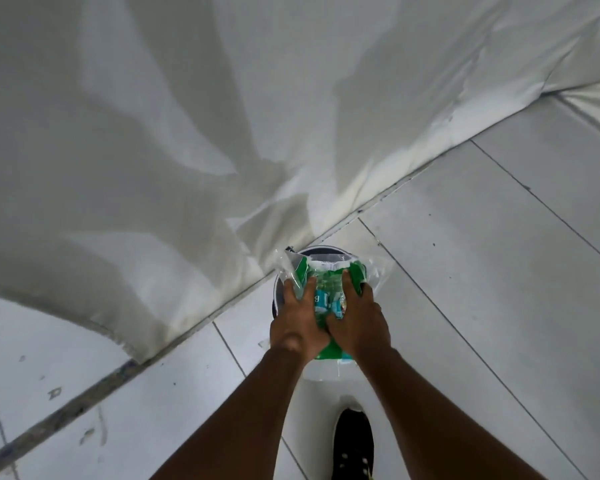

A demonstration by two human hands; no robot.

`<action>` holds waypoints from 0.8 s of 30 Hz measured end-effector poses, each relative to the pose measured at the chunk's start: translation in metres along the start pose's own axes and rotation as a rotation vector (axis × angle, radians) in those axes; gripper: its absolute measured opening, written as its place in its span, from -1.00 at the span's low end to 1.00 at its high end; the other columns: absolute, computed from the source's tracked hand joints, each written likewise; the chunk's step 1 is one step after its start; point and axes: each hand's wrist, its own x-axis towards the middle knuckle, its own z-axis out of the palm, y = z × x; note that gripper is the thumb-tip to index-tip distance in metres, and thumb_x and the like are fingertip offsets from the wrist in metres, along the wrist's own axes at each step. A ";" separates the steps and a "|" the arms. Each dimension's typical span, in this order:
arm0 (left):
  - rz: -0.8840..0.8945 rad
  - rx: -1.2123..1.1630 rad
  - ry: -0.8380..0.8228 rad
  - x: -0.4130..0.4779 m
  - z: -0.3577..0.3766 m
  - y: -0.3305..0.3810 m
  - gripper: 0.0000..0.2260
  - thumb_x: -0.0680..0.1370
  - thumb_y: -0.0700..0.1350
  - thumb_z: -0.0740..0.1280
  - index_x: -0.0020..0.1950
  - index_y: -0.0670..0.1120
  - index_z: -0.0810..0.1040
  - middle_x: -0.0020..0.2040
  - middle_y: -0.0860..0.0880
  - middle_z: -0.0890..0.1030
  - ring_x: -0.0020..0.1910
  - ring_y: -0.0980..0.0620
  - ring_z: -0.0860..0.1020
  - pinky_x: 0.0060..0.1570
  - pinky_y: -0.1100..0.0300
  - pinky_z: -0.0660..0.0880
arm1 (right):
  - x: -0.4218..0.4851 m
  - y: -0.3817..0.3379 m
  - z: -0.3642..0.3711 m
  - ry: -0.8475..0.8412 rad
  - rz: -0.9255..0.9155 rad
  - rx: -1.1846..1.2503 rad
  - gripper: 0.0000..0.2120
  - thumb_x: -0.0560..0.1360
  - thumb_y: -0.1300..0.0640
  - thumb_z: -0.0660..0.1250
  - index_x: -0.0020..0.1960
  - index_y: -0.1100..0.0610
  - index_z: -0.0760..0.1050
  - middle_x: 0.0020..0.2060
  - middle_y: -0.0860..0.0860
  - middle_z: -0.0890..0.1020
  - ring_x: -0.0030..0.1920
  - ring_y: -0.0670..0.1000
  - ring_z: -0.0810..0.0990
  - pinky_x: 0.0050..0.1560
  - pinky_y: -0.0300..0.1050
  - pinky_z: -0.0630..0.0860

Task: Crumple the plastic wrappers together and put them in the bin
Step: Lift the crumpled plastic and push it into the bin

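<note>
Head view, both hands' fingers [303, 289] clamped on plastic wrappers [326, 275], bin [321, 251] mostly hidden beneath.

You stand on a floor of large pale grey tiles [499, 271] with dark grout lines. On it rest a round dark bin [278, 289], the hem of a white draped cloth [153, 168], and your black shoe [354, 445].
</note>
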 end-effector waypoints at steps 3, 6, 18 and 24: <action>-0.038 0.023 -0.073 0.041 0.030 -0.003 -0.06 0.38 0.16 0.50 0.58 0.20 -0.04 0.59 -0.08 -0.06 0.39 -0.18 0.40 0.26 -0.10 0.49 | 0.040 0.021 0.019 -0.076 0.018 -0.013 -0.09 0.46 -0.20 0.35 0.57 -0.14 -0.19 0.56 0.18 0.13 0.40 0.27 0.39 0.29 0.20 0.49; -0.078 0.034 -0.116 0.063 0.050 -0.011 -0.05 0.38 0.11 0.51 0.59 0.18 -0.03 0.58 -0.10 -0.04 0.41 -0.21 0.37 0.28 -0.13 0.47 | 0.057 0.031 0.035 -0.119 0.004 -0.010 -0.09 0.47 -0.22 0.36 0.58 -0.12 -0.16 0.58 0.16 0.09 0.42 0.25 0.38 0.30 0.18 0.48; -0.124 0.106 -0.089 0.091 0.072 -0.021 -0.15 0.46 0.10 0.46 0.60 0.08 0.02 0.58 -0.11 -0.02 0.31 -0.19 0.40 0.21 -0.07 0.48 | 0.087 0.029 0.057 -0.165 -0.058 -0.075 -0.15 0.52 -0.15 0.33 0.60 -0.07 -0.14 0.57 0.17 0.08 0.38 0.25 0.37 0.30 0.15 0.45; -0.112 0.114 -0.071 0.100 0.074 -0.024 -0.19 0.49 0.08 0.43 0.60 0.07 0.02 0.58 -0.12 -0.03 0.32 -0.21 0.37 0.19 -0.07 0.48 | 0.096 0.025 0.064 -0.168 -0.071 -0.097 -0.19 0.54 -0.12 0.29 0.60 -0.05 -0.14 0.57 0.16 0.06 0.39 0.26 0.34 0.30 0.14 0.42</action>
